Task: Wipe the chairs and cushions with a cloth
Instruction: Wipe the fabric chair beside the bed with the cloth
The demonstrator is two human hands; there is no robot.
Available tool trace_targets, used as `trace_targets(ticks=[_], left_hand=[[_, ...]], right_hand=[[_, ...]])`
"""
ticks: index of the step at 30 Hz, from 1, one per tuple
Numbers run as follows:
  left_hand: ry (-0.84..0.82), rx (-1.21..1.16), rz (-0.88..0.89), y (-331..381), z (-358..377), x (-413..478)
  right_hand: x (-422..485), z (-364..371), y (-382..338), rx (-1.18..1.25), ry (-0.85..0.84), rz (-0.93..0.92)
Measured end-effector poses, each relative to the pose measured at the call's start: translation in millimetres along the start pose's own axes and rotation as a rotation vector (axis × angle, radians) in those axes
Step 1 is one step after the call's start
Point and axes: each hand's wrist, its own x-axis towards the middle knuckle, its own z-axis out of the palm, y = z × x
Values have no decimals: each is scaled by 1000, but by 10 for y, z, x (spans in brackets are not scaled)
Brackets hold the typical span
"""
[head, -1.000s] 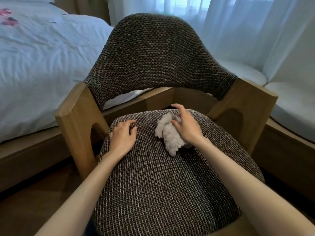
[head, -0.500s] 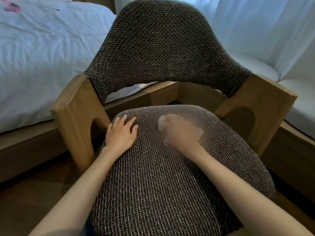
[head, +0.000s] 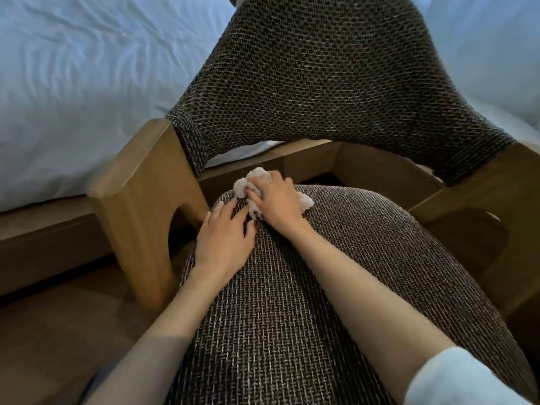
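The right hand (head: 277, 200) is curling tight round the fluffy white cloth (head: 257, 178), at the far edge of the seat cushion (head: 336, 287). The left hand (head: 226, 241) is lying flat and wide just beside it. A harder push might be sending the cloth off the edge, into the dark gap (head: 321, 181) beyond the hands.

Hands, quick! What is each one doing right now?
Left hand: open, fingers flat on the seat cushion.
Right hand: fingers curled round the white cloth, holding it at the cushion's back edge.
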Motion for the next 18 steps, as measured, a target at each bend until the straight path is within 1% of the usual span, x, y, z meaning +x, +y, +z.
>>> trace_targets(ticks=[3, 5, 7, 10, 12, 13, 15, 18], left_hand=[[-7, 6, -11, 1, 5, 3], [-21, 5, -17, -4, 0, 11], [-31, 5, -21, -4, -3, 14], [-29, -1, -19, 6, -12, 8], [-27, -6, -18, 14, -17, 0], [-23, -10, -21, 21, -19, -5], [-14, -25, -29, 37, -23, -17], [19, -49, -35, 45, -27, -33]], right_hand=[[26, -63, 162, -34, 20, -23], [-36, -167, 433, -67, 50, 19], [-162, -320, 815, -133, 97, 111], [-291, -541, 1251, -250, 160, 311], [-267, -568, 1292, -215, 186, 401], [-234, -545, 1232, -167, 190, 407], [-147, -430, 962, -19, 168, 346], [23, -177, 331, 222, 58, 109]])
